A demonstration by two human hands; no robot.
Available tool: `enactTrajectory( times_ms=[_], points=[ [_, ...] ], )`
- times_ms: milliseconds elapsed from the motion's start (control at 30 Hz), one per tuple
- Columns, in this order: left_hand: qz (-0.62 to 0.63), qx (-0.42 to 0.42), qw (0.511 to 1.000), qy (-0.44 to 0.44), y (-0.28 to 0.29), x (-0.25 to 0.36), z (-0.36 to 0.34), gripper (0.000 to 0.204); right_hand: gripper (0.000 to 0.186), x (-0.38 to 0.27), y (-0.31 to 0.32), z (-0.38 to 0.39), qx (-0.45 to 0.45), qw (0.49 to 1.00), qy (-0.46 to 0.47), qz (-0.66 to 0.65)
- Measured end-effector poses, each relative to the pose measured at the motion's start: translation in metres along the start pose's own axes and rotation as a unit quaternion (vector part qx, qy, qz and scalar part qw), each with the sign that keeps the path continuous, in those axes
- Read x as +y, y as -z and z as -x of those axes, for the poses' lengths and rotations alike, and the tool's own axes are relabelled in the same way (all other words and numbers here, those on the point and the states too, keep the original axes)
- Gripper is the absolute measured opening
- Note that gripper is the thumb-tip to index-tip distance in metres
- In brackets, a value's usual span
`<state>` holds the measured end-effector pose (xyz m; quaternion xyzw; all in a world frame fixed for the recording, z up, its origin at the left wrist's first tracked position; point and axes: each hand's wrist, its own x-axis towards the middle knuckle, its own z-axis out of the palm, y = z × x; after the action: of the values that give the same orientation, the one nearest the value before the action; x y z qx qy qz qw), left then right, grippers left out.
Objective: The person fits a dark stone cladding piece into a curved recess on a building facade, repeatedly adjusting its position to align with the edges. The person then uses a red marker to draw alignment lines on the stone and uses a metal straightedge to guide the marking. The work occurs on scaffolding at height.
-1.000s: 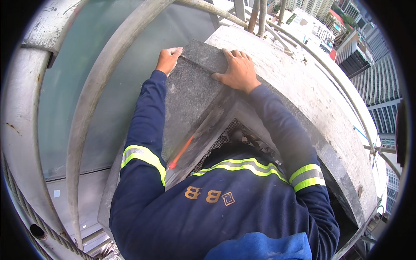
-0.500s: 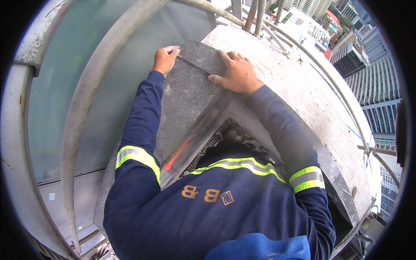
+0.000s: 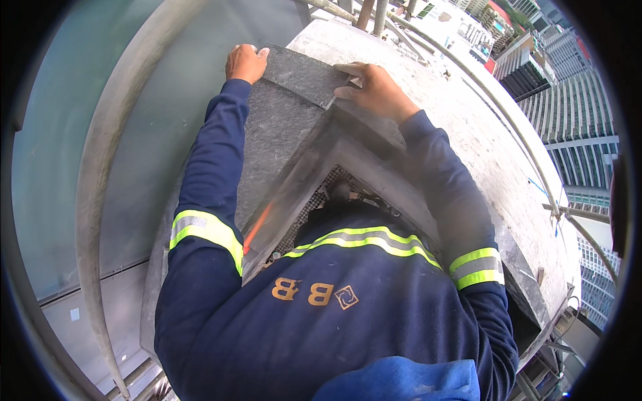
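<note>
A dark grey stone tile lies at the far end of a longer grey stone slab, its near edge showing as a step with a light line at the right corner. My left hand is closed on the tile's left end, fingers bent over the edge. At the right end my right hand pinches the tile between thumb and fingers. What lies under the tile is hidden. An orange stick-like thing rests along the slab's inner side, partly behind my left forearm.
Curved metal pipes and grey-green panels stand on the left. A pale dusty ledge runs along the right, with a pipe rail beyond it. Tall buildings show far below. A corner opening with black mesh lies before my body.
My right hand has gone from lying spread over the tile to pinching its right end. My left fingers have bent further over the left end. The whole view has shifted slightly.
</note>
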<state>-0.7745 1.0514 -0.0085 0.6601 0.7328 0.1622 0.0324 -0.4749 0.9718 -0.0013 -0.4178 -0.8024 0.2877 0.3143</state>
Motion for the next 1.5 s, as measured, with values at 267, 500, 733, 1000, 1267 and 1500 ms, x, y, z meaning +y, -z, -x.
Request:
enactTrajectory(
  times_ms=[267,500,733,1000,1267,1500],
  points=[
    [-0.062,-0.048,0.995,0.066,0.019,0.037,0.012,0.059,0.048,-0.005,-0.009,0.008,0.043,0.998,-0.041,-0.018],
    [-0.064,-0.068,0.993,0.076,0.021,0.041,0.009,0.066,0.048,0.011,-0.015,0.009,0.069,0.995,-0.006,-0.073],
    [-0.076,-0.068,0.995,0.002,0.020,0.019,0.010,0.070,0.050,0.009,-0.015,0.010,0.053,0.995,-0.028,-0.075],
    [-0.081,-0.106,0.991,0.034,0.029,0.029,0.007,0.082,0.052,0.005,-0.013,0.010,0.066,0.995,-0.024,-0.065],
    [-0.071,-0.107,0.989,0.066,0.023,0.040,-0.002,0.068,0.038,0.009,-0.008,0.012,0.045,0.991,-0.056,-0.114],
    [-0.112,-0.064,0.991,0.020,0.020,0.050,0.012,0.084,0.032,0.013,-0.007,0.011,0.046,0.992,-0.045,-0.105]
  ],
)
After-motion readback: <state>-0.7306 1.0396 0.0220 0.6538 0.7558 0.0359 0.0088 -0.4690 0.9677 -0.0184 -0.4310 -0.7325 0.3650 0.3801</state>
